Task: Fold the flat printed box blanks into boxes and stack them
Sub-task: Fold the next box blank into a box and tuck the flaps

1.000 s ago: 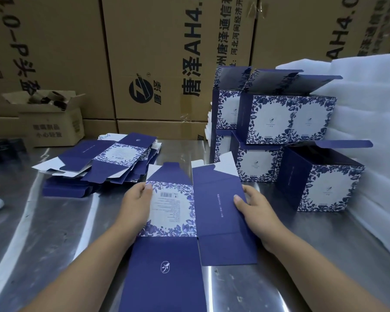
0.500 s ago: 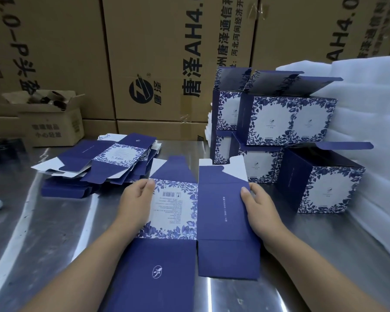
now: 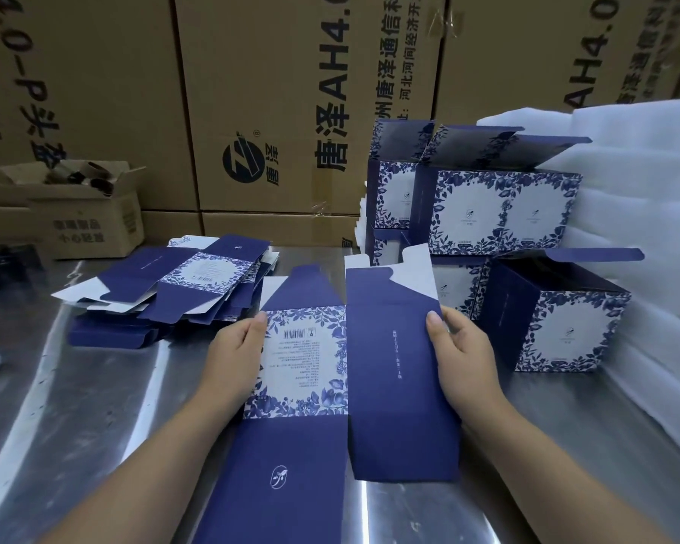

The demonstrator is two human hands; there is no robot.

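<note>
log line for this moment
left hand: grips blank | right hand: grips blank | folded boxes: stacked far right

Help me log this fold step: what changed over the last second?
The right hand slid right and farther away along the edge of the box blank, and the blank's right panel came up toward the camera, its far flap now overlapping the stacked boxes in view. Nothing was grasped or released: both hands keep holding the blank. The left hand, the pile of flat blanks and those boxes stayed put.

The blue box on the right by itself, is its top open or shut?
Open. The box has its lid flap sticking out sideways, not covering the top, and its dark inside shows.
</note>
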